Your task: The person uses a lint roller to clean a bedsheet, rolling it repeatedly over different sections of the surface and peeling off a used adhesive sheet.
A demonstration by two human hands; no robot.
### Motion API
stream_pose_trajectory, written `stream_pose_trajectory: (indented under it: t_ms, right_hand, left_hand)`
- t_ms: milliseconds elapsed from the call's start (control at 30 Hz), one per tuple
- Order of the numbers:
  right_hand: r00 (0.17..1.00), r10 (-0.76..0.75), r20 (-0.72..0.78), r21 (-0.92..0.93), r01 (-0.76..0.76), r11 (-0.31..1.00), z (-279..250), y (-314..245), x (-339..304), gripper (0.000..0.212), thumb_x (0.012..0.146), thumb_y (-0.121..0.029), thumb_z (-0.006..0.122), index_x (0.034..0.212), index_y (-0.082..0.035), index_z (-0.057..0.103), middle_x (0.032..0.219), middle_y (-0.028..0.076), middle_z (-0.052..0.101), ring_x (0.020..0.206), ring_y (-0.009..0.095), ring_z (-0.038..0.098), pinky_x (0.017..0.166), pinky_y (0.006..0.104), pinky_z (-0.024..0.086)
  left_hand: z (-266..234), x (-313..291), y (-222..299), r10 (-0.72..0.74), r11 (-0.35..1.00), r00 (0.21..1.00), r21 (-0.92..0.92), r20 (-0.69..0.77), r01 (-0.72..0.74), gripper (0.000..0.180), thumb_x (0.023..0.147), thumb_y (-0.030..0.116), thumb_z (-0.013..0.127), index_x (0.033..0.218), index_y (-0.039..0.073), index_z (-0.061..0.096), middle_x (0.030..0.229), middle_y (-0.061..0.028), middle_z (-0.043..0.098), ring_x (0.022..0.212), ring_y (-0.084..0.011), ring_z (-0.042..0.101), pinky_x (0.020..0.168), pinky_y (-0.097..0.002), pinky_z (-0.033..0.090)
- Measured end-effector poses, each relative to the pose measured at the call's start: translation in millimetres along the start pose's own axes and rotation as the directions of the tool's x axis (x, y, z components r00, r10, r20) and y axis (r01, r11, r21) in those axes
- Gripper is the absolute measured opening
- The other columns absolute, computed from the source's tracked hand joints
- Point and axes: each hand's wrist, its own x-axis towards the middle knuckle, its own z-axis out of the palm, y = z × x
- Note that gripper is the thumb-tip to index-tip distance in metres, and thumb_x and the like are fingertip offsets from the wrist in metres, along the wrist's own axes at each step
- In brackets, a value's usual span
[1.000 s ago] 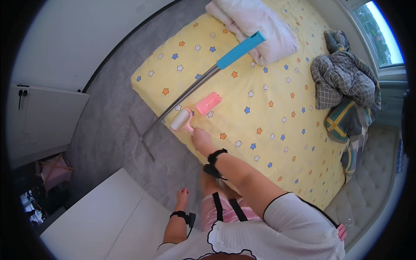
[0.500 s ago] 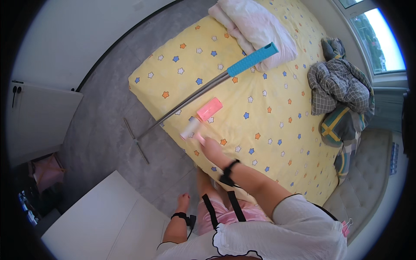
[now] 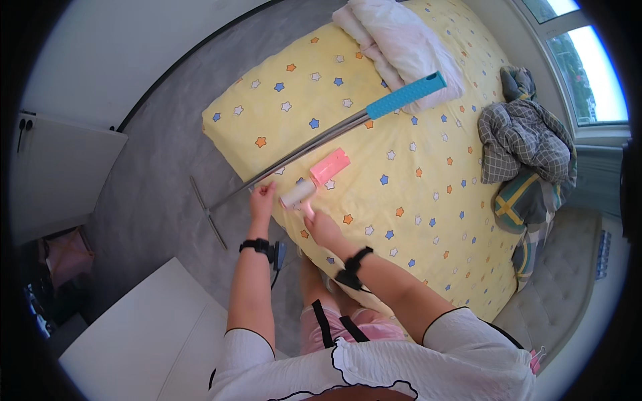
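Observation:
My right hand [image 3: 324, 229] is closed around the pink handle of a lint roller [image 3: 297, 194], whose pale roll lies at the near-left edge of the bed. A pink half-tube cover [image 3: 330, 166] rests on the sheet just beyond the roll's far end. Left of the roller, my left hand [image 3: 262, 200] hovers by the bed edge, fingers curled in and nothing visible in them. Just past that hand, a long metal pole with a blue grip [image 3: 406, 95] leans across the bed; its thin crossbar [image 3: 208, 212] is on the floor.
A yellow star-print sheet [image 3: 374, 214] covers the bed. Folded white bedding [image 3: 408, 50] lies at the far side, and a grey checked heap [image 3: 528, 140] near the window. A white cabinet [image 3: 144, 334] stands at lower left, with grey floor [image 3: 154, 174] beyond.
My left hand has risen from beside my body and moved forward to the bed edge near the roller. The right hand keeps hold of the lint roller, which has shifted only slightly.

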Motion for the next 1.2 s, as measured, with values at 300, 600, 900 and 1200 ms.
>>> stream_pose_trajectory:
  t_ms: [300, 600, 900, 1200]
  right_hand:
    - [0.957, 0.290, 0.010, -0.137, -0.286, 0.948, -6, 110, -140, 0.033, 0.091, -0.034, 0.050, 0.100, -0.003, 0.056, 0.089, 0.023, 0.063, 0.080, 0.042, 0.061, 0.072, 0.0472, 0.048]
    - [1.000, -0.013, 0.020, -0.080, 0.014, 0.997, -13, 64, -48, 0.025, 0.088, -0.027, 0.053, 0.093, -0.004, 0.058, 0.083, 0.020, 0.063, 0.079, 0.038, 0.061, 0.068, 0.0455, 0.048]
    - [0.896, 0.431, -0.109, -0.056, -0.439, 0.897, -67, 326, -328, 0.022, 0.081, -0.026, 0.062, 0.092, -0.008, 0.063, 0.088, 0.016, 0.065, 0.085, 0.035, 0.062, 0.071, 0.0428, 0.049]
    - [0.846, 0.487, -0.218, 0.086, -0.480, 0.873, -55, 369, -359, 0.028, 0.081, -0.028, 0.060, 0.097, -0.006, 0.065, 0.090, 0.019, 0.065, 0.083, 0.037, 0.062, 0.073, 0.0450, 0.049]
  left_hand:
    - [-8, 8, -64, -0.159, 0.948, 0.987, 0.279, -0.004, 0.154, 0.050, 0.083, 0.046, 0.063, 0.068, -0.001, 0.063, 0.064, -0.0131, 0.062, 0.060, -0.0225, 0.059, 0.059, -0.0357, 0.046]
    - [-2, -87, -80, -0.228, 0.971, 0.973, 0.063, -0.031, 0.229, 0.044, 0.091, 0.035, 0.053, 0.065, 0.000, 0.056, 0.056, -0.0046, 0.052, 0.054, -0.0142, 0.047, 0.053, -0.0317, 0.038]
    - [110, -157, 3, -0.146, 0.976, 0.734, 0.216, 0.663, -0.001, 0.047, 0.088, 0.042, 0.058, 0.063, 0.003, 0.056, 0.051, 0.0001, 0.046, 0.049, -0.0098, 0.042, 0.046, -0.0247, 0.034]
    - [148, -160, 20, -0.562, 0.816, 0.537, 0.315, 0.630, 0.485, 0.057, 0.086, 0.057, 0.056, 0.052, 0.015, 0.039, 0.043, 0.0068, 0.025, 0.033, -0.0068, 0.019, 0.033, -0.0235, 0.012]
